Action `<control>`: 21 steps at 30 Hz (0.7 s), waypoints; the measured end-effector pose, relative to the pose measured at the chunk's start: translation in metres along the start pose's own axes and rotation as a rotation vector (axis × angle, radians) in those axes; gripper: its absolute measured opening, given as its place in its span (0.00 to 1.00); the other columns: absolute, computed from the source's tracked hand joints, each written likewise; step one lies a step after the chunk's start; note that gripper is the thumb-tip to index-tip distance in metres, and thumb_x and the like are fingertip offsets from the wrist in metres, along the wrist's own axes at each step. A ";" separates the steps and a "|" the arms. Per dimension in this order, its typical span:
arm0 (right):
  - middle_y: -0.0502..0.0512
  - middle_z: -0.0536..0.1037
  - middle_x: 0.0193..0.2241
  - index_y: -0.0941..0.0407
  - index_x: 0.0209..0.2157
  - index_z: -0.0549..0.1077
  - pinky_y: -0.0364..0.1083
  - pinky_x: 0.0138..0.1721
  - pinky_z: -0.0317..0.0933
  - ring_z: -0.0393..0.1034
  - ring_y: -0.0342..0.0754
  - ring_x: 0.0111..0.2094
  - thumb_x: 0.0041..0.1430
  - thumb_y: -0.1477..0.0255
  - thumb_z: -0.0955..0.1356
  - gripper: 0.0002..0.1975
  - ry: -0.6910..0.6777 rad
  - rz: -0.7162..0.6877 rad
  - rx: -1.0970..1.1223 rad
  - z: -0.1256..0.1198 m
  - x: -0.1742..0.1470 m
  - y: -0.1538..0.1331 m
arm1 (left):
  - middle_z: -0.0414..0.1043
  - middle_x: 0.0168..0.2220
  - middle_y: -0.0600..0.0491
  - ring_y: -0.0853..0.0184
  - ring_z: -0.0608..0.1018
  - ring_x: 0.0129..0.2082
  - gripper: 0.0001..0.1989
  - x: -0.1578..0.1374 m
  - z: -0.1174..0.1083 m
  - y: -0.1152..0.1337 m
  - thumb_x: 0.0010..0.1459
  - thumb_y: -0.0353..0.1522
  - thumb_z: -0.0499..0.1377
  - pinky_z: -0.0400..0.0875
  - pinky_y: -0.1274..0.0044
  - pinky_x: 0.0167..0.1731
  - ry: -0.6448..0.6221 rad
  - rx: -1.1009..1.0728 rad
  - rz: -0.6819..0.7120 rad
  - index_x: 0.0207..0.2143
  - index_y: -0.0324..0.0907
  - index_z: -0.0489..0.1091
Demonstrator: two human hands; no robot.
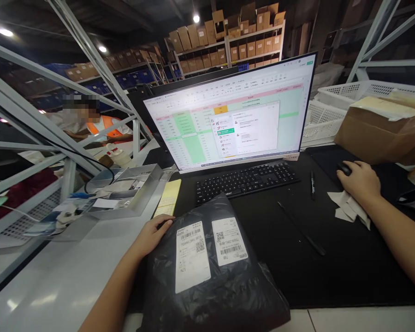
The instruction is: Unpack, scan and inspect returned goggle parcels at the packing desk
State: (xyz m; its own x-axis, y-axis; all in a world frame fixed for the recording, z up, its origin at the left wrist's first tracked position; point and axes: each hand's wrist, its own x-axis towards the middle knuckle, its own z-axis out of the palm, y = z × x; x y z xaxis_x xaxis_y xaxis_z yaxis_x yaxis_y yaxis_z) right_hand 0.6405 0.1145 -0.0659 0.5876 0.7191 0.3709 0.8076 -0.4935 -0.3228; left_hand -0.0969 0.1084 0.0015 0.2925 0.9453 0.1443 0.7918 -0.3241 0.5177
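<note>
A black plastic mailer bag (224,286) lies in front of me, with two white printed labels (192,258) on its upper face. My left hand (155,236) rests at the bag's upper left edge, its fingers loosely stretched out and not wrapped round anything. To the right, my right hand (361,182) is closed over a black computer mouse (344,169) on a dark pad. Beyond the bag stand a black keyboard (247,180) and a lit monitor (235,115), where a chat window overlies a coloured spreadsheet.
A marker pen (312,185), a thin black tool (302,229) and torn paper (349,208) lie on the black desk mat (332,276). Yellow sticky notes (169,196) and a grey tray (145,198) are left; a cardboard box (383,131) is right. Behind, a person wears an orange vest (105,125).
</note>
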 end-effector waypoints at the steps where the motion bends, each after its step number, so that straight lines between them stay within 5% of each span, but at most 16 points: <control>1: 0.59 0.64 0.63 0.50 0.61 0.71 0.57 0.58 0.60 0.64 0.62 0.57 0.62 0.52 0.61 0.30 -0.009 0.000 0.001 0.001 0.000 0.001 | 0.81 0.44 0.45 0.56 0.81 0.46 0.27 0.000 0.000 0.000 0.62 0.55 0.52 0.75 0.66 0.52 -0.001 0.000 0.000 0.41 0.43 0.79; 21: 0.56 0.65 0.62 0.49 0.59 0.74 0.56 0.60 0.60 0.65 0.61 0.58 0.59 0.55 0.62 0.29 -0.059 -0.037 -0.012 0.008 0.008 0.007 | 0.81 0.44 0.46 0.56 0.81 0.46 0.26 -0.001 0.000 0.004 0.62 0.54 0.53 0.76 0.66 0.50 0.001 -0.014 0.000 0.41 0.44 0.79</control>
State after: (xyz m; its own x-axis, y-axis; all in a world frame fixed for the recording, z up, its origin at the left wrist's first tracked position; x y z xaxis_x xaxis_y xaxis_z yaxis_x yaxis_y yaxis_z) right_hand 0.6504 0.1211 -0.0721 0.5537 0.7643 0.3306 0.8295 -0.4718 -0.2988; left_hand -0.0941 0.1061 0.0037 0.2918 0.9454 0.1452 0.7843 -0.3234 0.5295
